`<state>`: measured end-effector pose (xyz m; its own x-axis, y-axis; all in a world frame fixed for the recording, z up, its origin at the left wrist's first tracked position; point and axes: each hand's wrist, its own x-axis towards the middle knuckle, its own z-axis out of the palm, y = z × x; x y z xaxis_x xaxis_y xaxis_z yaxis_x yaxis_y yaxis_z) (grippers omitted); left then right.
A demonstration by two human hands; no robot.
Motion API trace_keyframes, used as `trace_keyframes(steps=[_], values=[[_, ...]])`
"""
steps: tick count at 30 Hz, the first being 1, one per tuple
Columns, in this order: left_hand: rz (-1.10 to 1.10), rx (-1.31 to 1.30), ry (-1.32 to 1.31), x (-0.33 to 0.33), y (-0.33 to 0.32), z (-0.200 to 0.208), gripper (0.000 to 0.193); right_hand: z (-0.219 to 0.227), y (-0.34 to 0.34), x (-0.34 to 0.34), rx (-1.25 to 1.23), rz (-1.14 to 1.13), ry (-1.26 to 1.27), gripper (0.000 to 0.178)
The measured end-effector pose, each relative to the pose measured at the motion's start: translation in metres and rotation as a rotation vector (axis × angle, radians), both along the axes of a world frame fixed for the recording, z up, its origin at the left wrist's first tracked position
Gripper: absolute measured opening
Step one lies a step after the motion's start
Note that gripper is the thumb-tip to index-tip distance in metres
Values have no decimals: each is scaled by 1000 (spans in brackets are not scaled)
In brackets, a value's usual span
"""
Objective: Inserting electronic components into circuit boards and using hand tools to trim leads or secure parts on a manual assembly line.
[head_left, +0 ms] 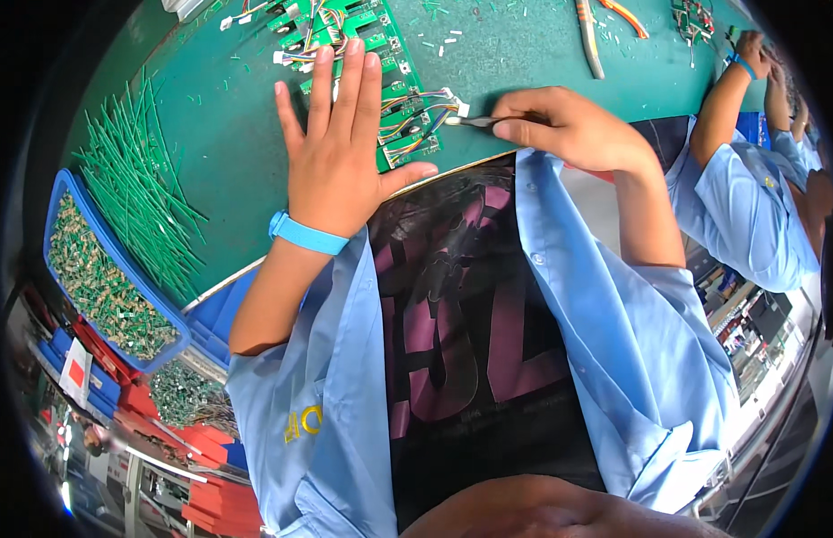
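Observation:
My left hand (337,134) lies flat, fingers stretched and spread, over a green circuit board panel (394,63) at the front of the bench. It covers part of the panel. Between finger and thumb, my right hand (573,130) grips a slim dark tool (479,121) that looks like tweezers. The tool's tip is at or close to a white connector (462,108) at the panel's right edge; whether they touch I cannot tell. Bundles of thin coloured wires (421,100) with white plugs lie across the board's lower part, and more wires (325,20) sit near its top.
Left of the panel lies a heap of thin green strips (134,170). A blue bin (178,345) full of small green pieces stands at the left bench edge. Pliers with grey and orange handles (588,40) lie at the back. Another person's arm (721,112) reaches in at right.

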<state>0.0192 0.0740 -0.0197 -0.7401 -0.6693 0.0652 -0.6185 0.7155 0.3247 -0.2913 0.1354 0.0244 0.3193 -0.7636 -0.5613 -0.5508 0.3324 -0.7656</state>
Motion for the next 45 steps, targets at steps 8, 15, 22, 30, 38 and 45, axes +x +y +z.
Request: trace_keyframes(steps=[8, 15, 22, 30, 38, 45], values=[[-8, -57, -19, -4, -1, -5, 123, 1, -2, 32, -81, -25, -47, 27], [-23, -86, -19, -4, -1, -8, 127, 49, 6, 73, -343, 96, 531, 22], [-18, -77, -45, 1, -1, -3, 127, 57, -2, 16, -184, 74, 411, 23], [-11, -36, 124, -6, -3, 27, 111, -5, -37, 34, -1336, -274, 693, 26], [80, -72, 8, -26, -28, 8, 84, -9, -60, 62, -328, -103, 87, 27], [93, -59, 41, -27, -26, 0, 75, -11, -52, 73, -437, -119, 153, 25]])
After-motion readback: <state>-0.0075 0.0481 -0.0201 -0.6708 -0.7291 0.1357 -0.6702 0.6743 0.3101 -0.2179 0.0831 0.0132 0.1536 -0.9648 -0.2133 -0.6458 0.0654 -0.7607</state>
